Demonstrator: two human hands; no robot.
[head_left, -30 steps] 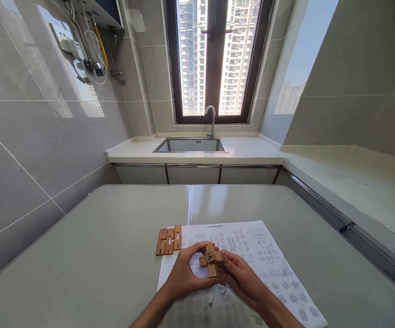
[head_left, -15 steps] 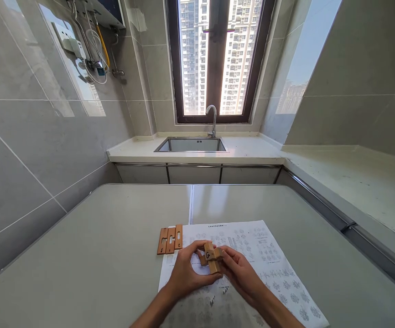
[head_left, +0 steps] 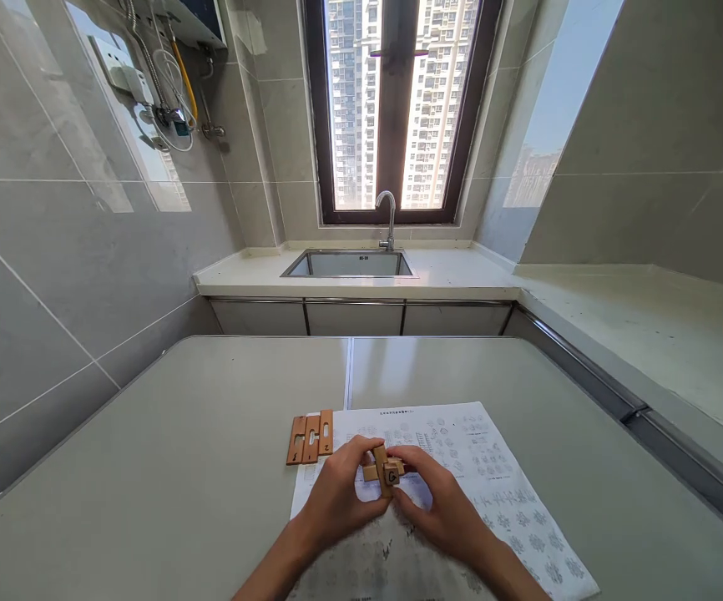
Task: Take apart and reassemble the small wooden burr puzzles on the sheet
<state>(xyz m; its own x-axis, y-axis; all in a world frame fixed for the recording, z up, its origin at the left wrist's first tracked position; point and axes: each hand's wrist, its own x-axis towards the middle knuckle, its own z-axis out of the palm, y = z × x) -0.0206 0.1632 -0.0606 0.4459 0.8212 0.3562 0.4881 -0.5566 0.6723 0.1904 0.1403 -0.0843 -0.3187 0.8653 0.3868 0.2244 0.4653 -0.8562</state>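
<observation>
Between my two hands is a small wooden interlocking puzzle (head_left: 382, 472), its bars crossing one another, with a dark mark on the end that faces me. My left hand (head_left: 341, 491) pinches the upright bar from the left, thumb at the bottom and forefinger on top. From the right, my right hand (head_left: 437, 501) grips the puzzle with thumb and fingers. Three flat wooden pieces (head_left: 311, 438) with cut-out slots lie side by side, left of my hands. Beneath the hands is a printed instruction sheet (head_left: 492, 467) with rows of small diagrams.
The sheet lies on a pale table (head_left: 211, 434) with a seam down its middle. Beyond it, a counter (head_left: 455, 271) holds a sink (head_left: 352, 265) with a tap (head_left: 390, 221) under a window. Another counter (head_left: 668, 334) runs along the right wall.
The wooden puzzle has turned in my hands, so its marked end now faces me lower down. My right hand has shifted its grip, with its thumb now lower on the puzzle.
</observation>
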